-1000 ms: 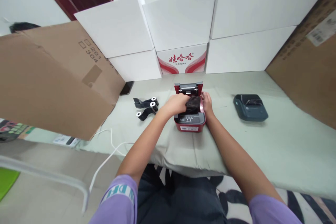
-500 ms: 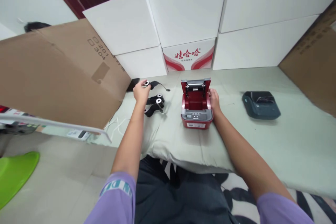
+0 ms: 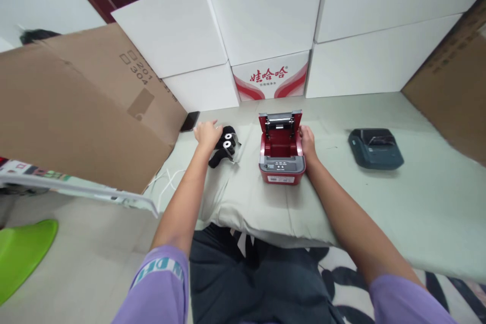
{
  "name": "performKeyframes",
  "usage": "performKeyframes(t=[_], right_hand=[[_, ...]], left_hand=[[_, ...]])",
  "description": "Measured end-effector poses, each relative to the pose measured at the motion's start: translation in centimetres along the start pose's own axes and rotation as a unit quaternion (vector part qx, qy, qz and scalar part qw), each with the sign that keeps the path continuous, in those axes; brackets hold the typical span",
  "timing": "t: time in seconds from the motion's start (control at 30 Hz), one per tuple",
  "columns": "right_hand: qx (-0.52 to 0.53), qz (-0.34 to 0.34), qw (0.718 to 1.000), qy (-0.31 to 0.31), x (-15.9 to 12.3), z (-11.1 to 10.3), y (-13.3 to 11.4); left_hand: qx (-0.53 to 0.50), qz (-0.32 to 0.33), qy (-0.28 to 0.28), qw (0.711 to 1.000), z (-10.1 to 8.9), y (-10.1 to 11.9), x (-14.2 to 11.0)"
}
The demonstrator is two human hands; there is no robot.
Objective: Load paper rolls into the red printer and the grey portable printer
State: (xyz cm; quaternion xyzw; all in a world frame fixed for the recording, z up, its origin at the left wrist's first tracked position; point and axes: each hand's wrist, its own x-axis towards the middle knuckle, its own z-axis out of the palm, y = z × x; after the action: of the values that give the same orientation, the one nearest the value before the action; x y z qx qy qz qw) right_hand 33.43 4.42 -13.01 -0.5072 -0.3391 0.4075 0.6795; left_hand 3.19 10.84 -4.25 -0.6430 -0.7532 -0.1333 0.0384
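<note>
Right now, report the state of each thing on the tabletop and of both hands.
Red machine: upright, lid raised.
Dark machine: flat, looks closed.
Black rolls: bunched together, partly unwound.
Black slab: lying flat.
White cable: loose, crossing itself.
Left hand: beside the rolls, grip unclear.
Right hand: against the red machine's right side.

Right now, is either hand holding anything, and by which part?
The right hand touches the red printer's right side, near its raised lid; whether it grips is unclear. The left hand is beside the black rolls, no hold visible.
</note>
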Motion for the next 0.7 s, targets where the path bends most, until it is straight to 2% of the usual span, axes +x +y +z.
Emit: performKeyframes(t=[0.07, 0.17, 0.23, 0.33, 0.43, 0.5, 0.57, 0.63, 0.7], right_hand=[[0.004, -0.003, 1.000, 0.003, 0.0, 0.0, 0.0], [0.001, -0.007, 1.000, 0.003, 0.1, 0.1, 0.0], [-0.002, -0.008, 1.000, 0.004, 0.1, 0.1, 0.1], [0.009, -0.012, 1.000, -0.001, 0.1, 0.0, 0.1], [0.012, -0.014, 1.000, -0.005, 0.1, 0.0, 0.1], [0.008, -0.014, 1.000, -0.002, 0.1, 0.0, 0.1], [0.006, -0.015, 1.000, 0.000, 0.1, 0.0, 0.1], [0.009, -0.018, 1.000, -0.002, 0.2, 0.0, 0.2], [0.011, -0.021, 1.000, -0.003, 0.3, 0.0, 0.3]], left_hand=[[0.018, 0.022, -0.003, 1.000, -1.1, 0.3, -1.4], [0.063, 0.060, -0.087, 0.992, -1.7, 1.0, -3.4], [0.093, 0.091, -0.115, 0.985, -1.3, 1.4, -4.3], [0.117, 0.130, -0.116, 0.978, -0.7, 1.8, -4.9], [0.093, 0.146, -0.081, 0.982, -1.3, 1.8, -5.2], [0.020, 0.129, -0.022, 0.991, -2.7, 1.6, -5.6], [-0.116, 0.098, 0.048, 0.987, -4.3, 1.7, -6.2], [-0.299, 0.069, 0.100, 0.946, -5.8, 2.1, -6.8], [-0.477, 0.032, 0.101, 0.872, -6.5, 2.7, -7.2]])
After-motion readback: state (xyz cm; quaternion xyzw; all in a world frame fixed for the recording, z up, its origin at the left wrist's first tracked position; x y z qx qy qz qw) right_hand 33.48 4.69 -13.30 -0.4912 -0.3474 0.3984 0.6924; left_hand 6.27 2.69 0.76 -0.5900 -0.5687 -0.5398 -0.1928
